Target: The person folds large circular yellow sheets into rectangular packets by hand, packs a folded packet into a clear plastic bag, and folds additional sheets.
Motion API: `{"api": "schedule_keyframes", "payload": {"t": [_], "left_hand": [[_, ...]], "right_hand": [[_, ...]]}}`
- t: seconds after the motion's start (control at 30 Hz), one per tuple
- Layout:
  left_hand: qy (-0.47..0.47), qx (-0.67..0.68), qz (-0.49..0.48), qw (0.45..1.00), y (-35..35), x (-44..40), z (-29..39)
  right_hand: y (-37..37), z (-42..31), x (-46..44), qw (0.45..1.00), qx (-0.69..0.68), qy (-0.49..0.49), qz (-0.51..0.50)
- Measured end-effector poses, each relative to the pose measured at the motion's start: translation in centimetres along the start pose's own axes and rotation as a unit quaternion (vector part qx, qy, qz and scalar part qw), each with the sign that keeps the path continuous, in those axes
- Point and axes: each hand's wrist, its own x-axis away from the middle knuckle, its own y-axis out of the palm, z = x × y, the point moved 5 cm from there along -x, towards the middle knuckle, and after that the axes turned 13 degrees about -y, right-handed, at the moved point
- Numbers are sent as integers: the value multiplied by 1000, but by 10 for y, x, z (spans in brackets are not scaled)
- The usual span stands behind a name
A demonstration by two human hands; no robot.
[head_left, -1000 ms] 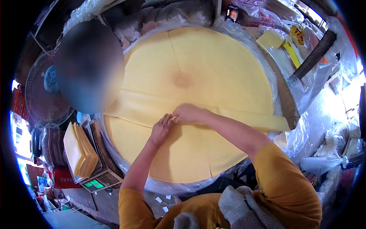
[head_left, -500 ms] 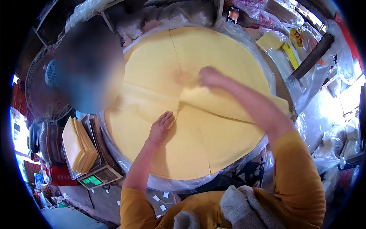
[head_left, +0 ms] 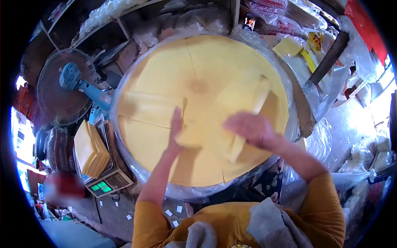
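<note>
A large round stack of thin, pale yellow sheets (head_left: 219,58) lies on clear plastic, cut by a few straight seams. Over its middle and right, part of the top sheet (head_left: 206,128) is folded into a loose, partly raised piece, smeared by motion. My left hand (head_left: 176,128) stands at the left edge of this folded piece, fingers stretched away from me; its thumb side meets the sheet. Above the right part of the fold is my right hand (head_left: 252,130), blurred, fingers extended and pointing left. Whether its palm touches the sheet, I cannot tell.
At left, folded yellow sheets (head_left: 89,151) sit on a scale (head_left: 109,184) with a green display. Behind it stands a blue fan (head_left: 76,80). Plastic bags and a dark post (head_left: 329,58) are at right. A phone (head_left: 249,22) stands at the back.
The right-hand flap has been brought over towards the middle. My right hand has moved nearer to me and opened out; my left hand has turned upright. The view has shifted, showing the whole fan.
</note>
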Motion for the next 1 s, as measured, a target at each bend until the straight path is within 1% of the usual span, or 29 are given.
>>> {"api": "schedule_keyframes", "payload": {"t": [0.03,0.1,0.13,0.17,0.2,0.27,0.3,0.33,0.37,0.4,0.43,0.47,0.53,0.57,0.6,0.63,0.67,0.73,0.77,0.83,0.87,0.9,0.93,1.0], "left_hand": [[21,-41,-22,999,9,16,22],[68,-143,-81,984,29,50,49],[117,-210,-148,959,37,63,69],[163,-272,-219,923,43,77,84],[140,-257,-247,924,46,88,75],[99,-226,-293,924,57,105,46],[96,-221,-294,925,58,106,41],[93,-216,-295,926,59,107,39],[90,-211,-296,927,60,108,38],[-32,-226,-317,920,59,99,38],[-153,-239,-333,899,58,86,48],[-270,-247,-344,865,58,83,53],[-382,-144,-229,884,62,82,64],[-432,-90,-169,881,64,83,66],[-298,-193,-138,925,68,77,79],[-155,-291,-102,939,74,76,92],[-8,-379,-65,923,81,80,103],[-46,-407,-128,903,100,93,78],[-64,-419,-159,891,107,101,65],[-55,-430,-153,888,108,106,63],[-52,-432,-143,889,109,108,63],[-51,-435,-134,889,109,108,63],[-46,-430,-125,893,108,109,65],[-30,-419,-107,901,106,104,69]], "right_hand": [[33,-9,31,1000,-14,17,-14],[79,-30,79,992,-119,44,-25],[94,-35,96,989,-136,42,-36],[108,-45,113,986,-156,42,-46],[117,-55,126,982,-173,44,-55],[122,-55,142,966,-245,75,-38],[122,-48,144,957,-275,88,-28],[122,-40,145,940,-316,123,-18],[127,-25,153,876,-400,268,10],[134,-14,162,783,-472,404,37],[142,-6,172,664,-527,527,64],[140,5,168,710,-458,533,36],[138,28,158,786,-309,536,-19],[141,33,157,782,-299,545,-39],[145,37,154,778,-290,554,-59],[147,40,150,774,-281,562,-80],[148,40,145,786,-280,543,-102],[134,36,126,807,-274,502,-145],[127,34,121,812,-239,513,-144],[118,27,113,819,-165,532,-141],[113,26,101,883,-90,448,-108],[110,21,90,931,-15,357,-74],[107,14,82,963,61,258,-38],[124,11,86,964,48,225,-134]]}}
